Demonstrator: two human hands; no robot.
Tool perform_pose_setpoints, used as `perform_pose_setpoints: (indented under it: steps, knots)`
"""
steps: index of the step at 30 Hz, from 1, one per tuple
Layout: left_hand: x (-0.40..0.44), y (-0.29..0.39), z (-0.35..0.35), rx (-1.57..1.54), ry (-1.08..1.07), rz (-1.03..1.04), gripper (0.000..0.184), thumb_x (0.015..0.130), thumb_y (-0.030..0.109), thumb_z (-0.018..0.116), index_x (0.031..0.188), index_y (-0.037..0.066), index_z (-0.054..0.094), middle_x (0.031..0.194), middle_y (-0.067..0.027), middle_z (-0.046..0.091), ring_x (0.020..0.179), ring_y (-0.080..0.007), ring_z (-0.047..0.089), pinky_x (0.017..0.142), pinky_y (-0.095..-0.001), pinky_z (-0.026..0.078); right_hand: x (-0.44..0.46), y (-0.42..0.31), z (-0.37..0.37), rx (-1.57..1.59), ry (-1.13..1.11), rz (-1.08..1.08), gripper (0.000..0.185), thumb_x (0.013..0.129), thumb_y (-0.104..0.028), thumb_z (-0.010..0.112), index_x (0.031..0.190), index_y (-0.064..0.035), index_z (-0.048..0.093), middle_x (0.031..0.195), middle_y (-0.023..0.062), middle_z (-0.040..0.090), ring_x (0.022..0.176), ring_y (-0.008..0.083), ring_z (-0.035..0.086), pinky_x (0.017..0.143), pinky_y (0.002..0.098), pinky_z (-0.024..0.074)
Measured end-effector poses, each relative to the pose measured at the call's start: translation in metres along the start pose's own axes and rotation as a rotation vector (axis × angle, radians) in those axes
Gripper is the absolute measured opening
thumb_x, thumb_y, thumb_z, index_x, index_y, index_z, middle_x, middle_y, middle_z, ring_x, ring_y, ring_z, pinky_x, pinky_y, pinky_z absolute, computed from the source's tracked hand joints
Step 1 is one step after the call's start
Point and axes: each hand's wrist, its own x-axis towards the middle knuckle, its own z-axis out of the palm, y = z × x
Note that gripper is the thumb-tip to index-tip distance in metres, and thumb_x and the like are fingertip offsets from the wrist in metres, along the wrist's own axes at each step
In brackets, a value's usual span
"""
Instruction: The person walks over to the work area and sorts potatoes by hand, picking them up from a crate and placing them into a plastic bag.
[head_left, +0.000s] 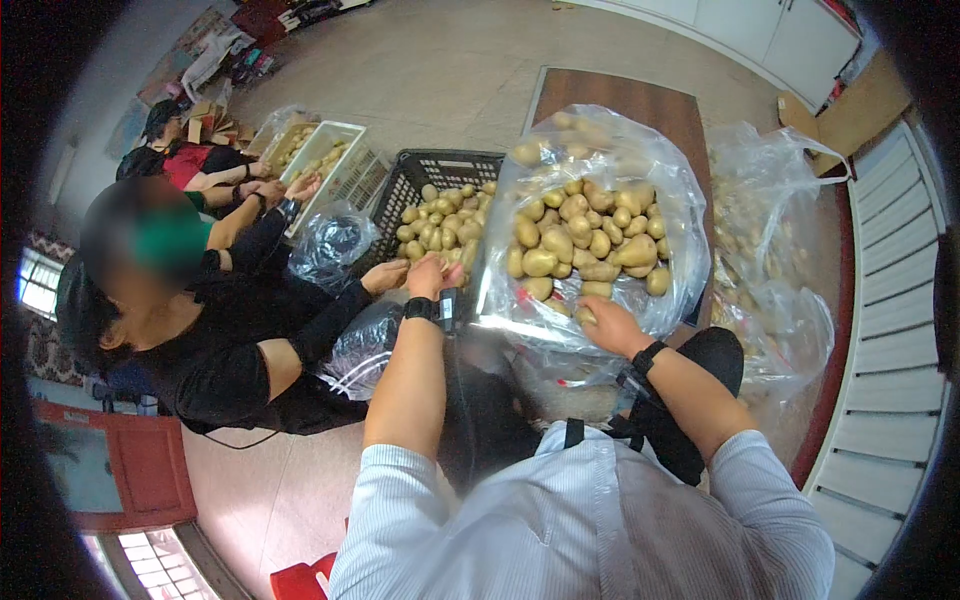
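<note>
My right hand (617, 328) grips a potato (587, 314) at the near edge of a clear plastic bag (675, 170). Many loose potatoes (590, 228) lie inside that bag. Over the near corner of a black plastic crate (388, 205), my left hand (430, 277) has its fingers curled in; whatever they hold is hidden. Potatoes (445, 220) fill much of the crate. A co-worker's hand (385, 276) is right beside my left hand at the same crate corner.
On the left sits a co-worker in black (200, 330). Farther back, other people work at a white crate (345, 135) of potatoes. Clear bags of potatoes (765, 240) stand to the right, beside a white slatted panel (880, 400). A crumpled clear bag (335, 240) lies by the black crate.
</note>
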Motion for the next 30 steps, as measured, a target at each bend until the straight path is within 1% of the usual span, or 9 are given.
perform_pose_setpoints:
  steps: [3,6,9,12,14,17,21,26,30]
  knots:
    - [-0.031,0.044,0.015,-0.640,0.032,-0.216,0.031,0.093,0.006,0.046,0.124,0.001,0.043,0.110,-0.0162,0.050,0.094,-0.0365,0.061,0.076,-0.0498,0.058,0.004,0.018,0.010,0.127,0.014,0.112,0.036,0.080,-0.020,0.059,0.115,-0.0112,0.057,0.110,0.0223,0.060,0.100,0.0413,0.057,0.085,0.0452,0.0475]
    - [-0.034,0.042,0.030,-0.519,-0.032,-0.087,0.028,0.093,0.007,0.047,0.120,0.001,0.046,0.106,-0.0150,0.052,0.090,-0.0346,0.062,0.074,-0.0488,0.058,0.009,0.032,0.011,0.276,0.136,0.133,0.037,0.084,-0.027,0.060,0.116,-0.0087,0.058,0.105,0.0203,0.062,0.099,0.0375,0.059,0.086,0.0420,0.0471]
    - [-0.045,0.056,0.034,-0.600,-0.030,-0.253,0.013,0.090,0.012,0.054,0.100,0.004,0.056,0.093,-0.0113,0.058,0.078,-0.0274,0.066,0.066,-0.0414,0.059,0.016,0.004,-0.021,0.680,-0.003,0.674,0.036,0.091,-0.032,0.053,0.116,-0.0057,0.057,0.096,0.0076,0.063,0.071,0.0179,0.059,0.058,0.0306,0.0489]
    - [-0.069,0.071,0.037,-0.650,-0.154,-0.188,0.008,0.086,0.009,0.059,0.091,0.003,0.055,0.089,-0.0112,0.059,0.079,-0.0278,0.067,0.058,-0.0391,0.057,0.019,-0.007,-0.038,0.954,-0.007,0.680,0.030,0.095,-0.033,0.049,0.110,-0.0081,0.058,0.088,0.0049,0.062,0.056,0.0115,0.050,0.045,0.0240,0.0413]
    - [-0.074,0.078,0.044,-0.590,-0.163,-0.183,0.023,0.091,0.016,0.054,0.110,0.002,0.053,0.096,-0.0107,0.058,0.074,-0.0273,0.065,0.058,-0.0386,0.057,0.024,-0.021,-0.050,1.047,-0.019,0.642,0.030,0.097,-0.036,0.047,0.106,-0.0090,0.056,0.081,0.0037,0.059,0.052,0.0103,0.046,0.043,0.0235,0.0382]
    - [-0.069,0.080,0.058,-0.538,-0.203,-0.204,0.024,0.093,0.019,0.054,0.111,0.003,0.052,0.100,-0.0115,0.058,0.073,-0.0257,0.065,0.059,-0.0371,0.057,0.032,-0.030,-0.051,1.186,-0.039,0.586,0.032,0.098,-0.039,0.046,0.104,-0.0087,0.055,0.075,0.0021,0.055,0.049,0.0102,0.043,0.041,0.0242,0.0360]
    - [-0.083,0.094,0.063,-0.390,-0.322,-0.257,0.033,0.093,0.025,0.057,0.117,0.006,0.047,0.105,-0.0114,0.057,0.079,-0.0261,0.064,0.065,-0.0384,0.058,0.036,-0.064,-0.048,1.204,-0.035,0.636,0.035,0.098,-0.041,0.046,0.103,-0.0081,0.054,0.072,0.0005,0.050,0.049,0.0097,0.041,0.042,0.0240,0.0348]
    - [-0.112,0.120,0.073,-0.318,-0.528,-0.347,0.037,0.093,0.027,0.057,0.121,0.005,0.047,0.105,-0.0109,0.057,0.079,-0.0263,0.064,0.064,-0.0373,0.057,0.043,-0.086,-0.034,1.081,-0.132,0.447,0.037,0.097,-0.042,0.048,0.104,-0.0064,0.055,0.072,-0.0007,0.048,0.055,0.0085,0.043,0.045,0.0230,0.0345]
    - [-0.109,0.114,0.084,-0.266,-0.665,-0.405,0.039,0.093,0.029,0.059,0.120,0.004,0.049,0.106,-0.0113,0.059,0.076,-0.0250,0.064,0.060,-0.0345,0.057,0.048,-0.085,-0.023,0.960,-0.098,0.325,0.036,0.100,-0.035,0.046,0.118,-0.0045,0.053,0.071,0.0000,0.051,0.050,0.0077,0.043,0.045,0.0223,0.0378]
